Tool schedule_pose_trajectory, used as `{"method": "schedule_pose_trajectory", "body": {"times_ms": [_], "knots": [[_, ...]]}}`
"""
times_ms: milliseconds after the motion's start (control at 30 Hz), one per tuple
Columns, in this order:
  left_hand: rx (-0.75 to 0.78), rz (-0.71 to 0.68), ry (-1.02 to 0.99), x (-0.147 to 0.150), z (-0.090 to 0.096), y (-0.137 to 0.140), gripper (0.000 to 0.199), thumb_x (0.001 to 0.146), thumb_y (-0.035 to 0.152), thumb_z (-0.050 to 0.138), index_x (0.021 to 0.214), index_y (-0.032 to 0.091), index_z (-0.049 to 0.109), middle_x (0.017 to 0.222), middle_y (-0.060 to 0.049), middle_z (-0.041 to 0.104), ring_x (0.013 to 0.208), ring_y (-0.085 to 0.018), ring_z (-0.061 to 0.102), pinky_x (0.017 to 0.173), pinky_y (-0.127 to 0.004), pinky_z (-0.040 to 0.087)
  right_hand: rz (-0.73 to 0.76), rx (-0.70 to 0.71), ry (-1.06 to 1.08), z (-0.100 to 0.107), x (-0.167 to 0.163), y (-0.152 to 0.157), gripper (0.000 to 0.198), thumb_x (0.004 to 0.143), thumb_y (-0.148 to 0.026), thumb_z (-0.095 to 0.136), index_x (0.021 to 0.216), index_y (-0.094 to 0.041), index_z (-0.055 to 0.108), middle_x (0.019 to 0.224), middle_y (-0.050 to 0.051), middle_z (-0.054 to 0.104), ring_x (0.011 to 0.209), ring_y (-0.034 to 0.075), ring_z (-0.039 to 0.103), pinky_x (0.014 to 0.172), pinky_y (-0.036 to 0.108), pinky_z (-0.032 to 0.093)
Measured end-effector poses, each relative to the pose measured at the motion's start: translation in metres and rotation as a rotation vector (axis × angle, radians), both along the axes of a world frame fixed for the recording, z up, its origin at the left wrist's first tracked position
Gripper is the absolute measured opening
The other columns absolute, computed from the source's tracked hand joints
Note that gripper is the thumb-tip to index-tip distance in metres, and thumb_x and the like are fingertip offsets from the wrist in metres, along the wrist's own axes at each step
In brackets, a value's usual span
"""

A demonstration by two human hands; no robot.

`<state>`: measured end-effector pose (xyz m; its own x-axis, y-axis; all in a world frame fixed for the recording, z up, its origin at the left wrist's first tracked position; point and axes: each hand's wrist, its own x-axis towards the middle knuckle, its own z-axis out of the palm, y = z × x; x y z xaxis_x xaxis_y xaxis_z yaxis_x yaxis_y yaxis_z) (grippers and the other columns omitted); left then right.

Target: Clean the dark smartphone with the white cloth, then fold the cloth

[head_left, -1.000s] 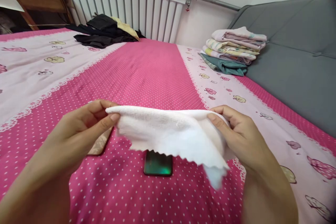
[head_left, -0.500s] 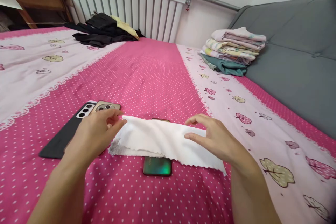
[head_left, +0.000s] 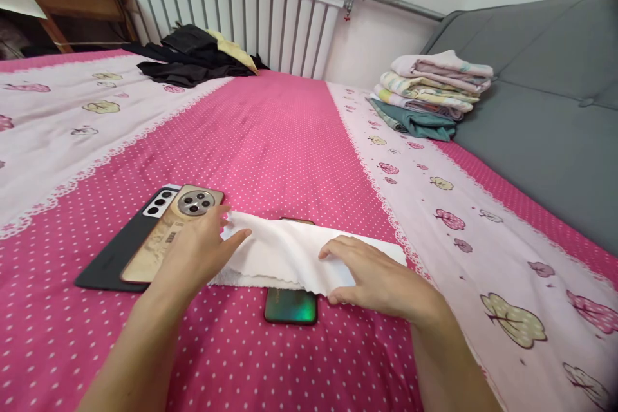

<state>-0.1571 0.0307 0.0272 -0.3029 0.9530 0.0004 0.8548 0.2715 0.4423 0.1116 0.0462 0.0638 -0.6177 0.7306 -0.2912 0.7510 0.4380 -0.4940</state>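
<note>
A white cloth (head_left: pixel 270 248) with a wavy edge lies across a dark green phone (head_left: pixel 291 306), hiding its middle; the phone's lower end and a sliver of its top show. At the cloth's left end is my left hand (head_left: pixel 200 248), thumb and fingers apart. My right hand (head_left: pixel 371 273) rests over the cloth's right part, fingers spread and slightly curved, with folds in the cloth between the hands. Just left of my left hand lies a gold phone (head_left: pixel 159 241) with a round camera ring, partly on top of a larger black device (head_left: pixel 113 257) with a white camera block.
A pink dotted bedspread (head_left: pixel 270 141) covers the bed. Folded cloths (head_left: pixel 434 93) are stacked by the grey headboard (head_left: pixel 545 90) at right. Dark clothes (head_left: pixel 193 55) lie at the far left before a white radiator (head_left: pixel 241 6); a wooden table (head_left: pixel 77 3) stands beyond.
My right hand has moved left and nearer over the cloth, bunching it. My left hand has shifted a little right and down, showing more of the gold phone.
</note>
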Motion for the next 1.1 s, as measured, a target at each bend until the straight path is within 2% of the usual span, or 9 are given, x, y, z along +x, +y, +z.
{"method": "schedule_pose_trajectory", "body": {"times_ms": [200,367,567,767,900,1000,1100], "knots": [[0.004,0.002,-0.118,-0.001,-0.01,0.006,0.071,0.069,0.051,0.052,0.129,0.015,0.039,0.098,-0.008,0.066,0.091,-0.026,0.061,0.076,-0.034,0.046,-0.001,-0.003,-0.001,-0.002,0.001,0.001,0.044,0.07,-0.032,0.065,0.111,-0.023,0.052,0.116,0.002,0.053,0.109,0.019,0.048,0.092,0.03,0.037],[-0.078,-0.026,-0.009,-0.001,-0.008,0.003,0.072,0.065,0.043,0.057,0.127,0.009,0.042,0.103,-0.013,0.063,0.097,-0.028,0.059,0.08,-0.035,0.045,-0.003,-0.014,-0.003,-0.002,0.002,0.001,0.043,0.071,-0.033,0.065,0.111,-0.023,0.052,0.117,0.002,0.053,0.109,0.02,0.048,0.091,0.03,0.037],[-0.109,-0.044,-0.007,0.0,-0.001,0.001,0.088,0.058,0.032,0.061,0.137,0.01,0.03,0.105,-0.01,0.061,0.08,-0.022,0.062,0.076,-0.032,0.047,0.004,-0.012,0.0,-0.003,0.002,0.001,0.043,0.071,-0.033,0.066,0.11,-0.023,0.052,0.116,0.002,0.053,0.108,0.02,0.048,0.091,0.031,0.037],[-0.093,-0.077,-0.023,0.001,0.001,0.0,0.082,0.059,0.027,0.055,0.136,0.01,0.031,0.104,-0.009,0.061,0.073,-0.019,0.062,0.075,-0.032,0.047,0.0,-0.013,0.005,-0.003,0.002,0.001,0.042,0.071,-0.032,0.065,0.11,-0.023,0.053,0.117,0.003,0.053,0.108,0.021,0.049,0.091,0.032,0.038],[-0.065,-0.088,-0.001,-0.004,0.011,-0.006,0.077,0.061,0.026,0.053,0.134,0.012,0.036,0.1,-0.008,0.06,0.072,-0.019,0.062,0.074,-0.031,0.047,-0.007,-0.02,-0.003,-0.002,0.001,0.002,0.042,0.07,-0.033,0.065,0.11,-0.024,0.053,0.117,0.003,0.053,0.108,0.022,0.049,0.092,0.032,0.038],[-0.065,-0.083,0.063,-0.013,0.018,-0.012,0.071,0.061,0.028,0.054,0.13,0.02,0.042,0.095,-0.005,0.062,0.074,-0.021,0.062,0.073,-0.031,0.047,-0.011,-0.023,-0.009,-0.001,0.0,0.002,0.043,0.07,-0.033,0.065,0.109,-0.023,0.053,0.118,0.004,0.053,0.109,0.022,0.048,0.091,0.032,0.038],[-0.065,-0.091,0.146,-0.023,0.017,-0.015,0.063,0.062,0.03,0.055,0.124,0.026,0.047,0.086,-0.003,0.063,0.083,-0.026,0.062,0.074,-0.033,0.047,-0.014,-0.02,-0.013,-0.001,-0.001,0.002,0.043,0.069,-0.034,0.064,0.109,-0.023,0.053,0.117,0.004,0.053,0.109,0.022,0.048,0.09,0.031,0.039]]}}
